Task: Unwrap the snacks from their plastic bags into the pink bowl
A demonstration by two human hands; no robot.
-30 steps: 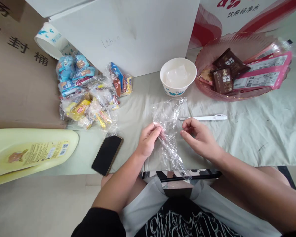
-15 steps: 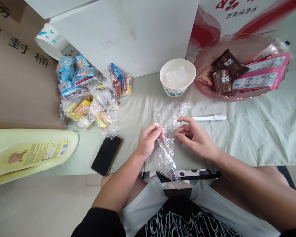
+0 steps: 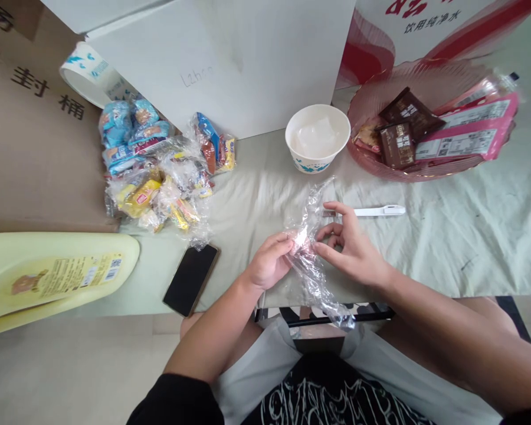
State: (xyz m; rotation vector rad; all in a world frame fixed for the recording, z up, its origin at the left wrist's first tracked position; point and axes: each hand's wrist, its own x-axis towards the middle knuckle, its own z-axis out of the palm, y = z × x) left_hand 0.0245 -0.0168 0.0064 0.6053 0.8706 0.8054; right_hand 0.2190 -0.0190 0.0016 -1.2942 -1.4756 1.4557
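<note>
My left hand (image 3: pixel 272 260) is closed, thumb over fingers, on a crumpled piece of clear plastic film (image 3: pixel 316 280). Something pinkish shows through the film by the fingertips, but I cannot make out what it is. The film runs in a narrow, bunched strip from near the paper bowl down past the table edge. On its right side, my right hand (image 3: pixel 354 248) has thumb and middle fingertips at the film in a loose pinch, with the index finger stretched out above. Just beyond that finger lies a white-handled utility knife (image 3: pixel 378 211), its tip end close to the hand.
A white paper bowl (image 3: pixel 317 139) stands behind the hands, a pink glass bowl (image 3: pixel 460 171) of packaged snacks to its right. Wrapped snacks (image 3: pixel 146 171) and a phone (image 3: pixel 192 280) lie left. Boxes (image 3: pixel 248 65) stand behind; a pale yellow bottle (image 3: pixel 62 277) lies at far left.
The film has been gathered into a narrower strip, and its lower end has swung right. My left hand has shifted slightly right, and my right thumb has come to the film.
</note>
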